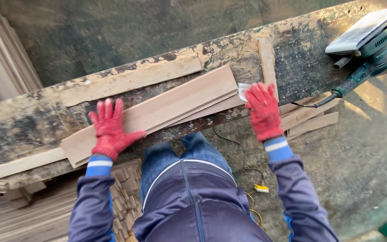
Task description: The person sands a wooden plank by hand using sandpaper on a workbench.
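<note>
Both my hands wear red knit gloves. My left hand (110,130) lies flat, fingers spread, on the left part of a long pale wooden board (171,105) that rests slanted on a worn workbench (32,121). Thinner boards lie stacked under it. My right hand (263,110) presses on the board's right end, with a small pale sheet (242,91), probably sandpaper, under its fingers. Whether the fingers grip the sheet is unclear.
A green electric sander (368,38) lies upside down at the bench's right end, its cord (319,105) trailing over the edge. A narrow wood strip (267,60) and loose boards (312,121) lie near my right hand. More planks (1,58) lean at the left. A yellow plug (260,188) lies on the floor.
</note>
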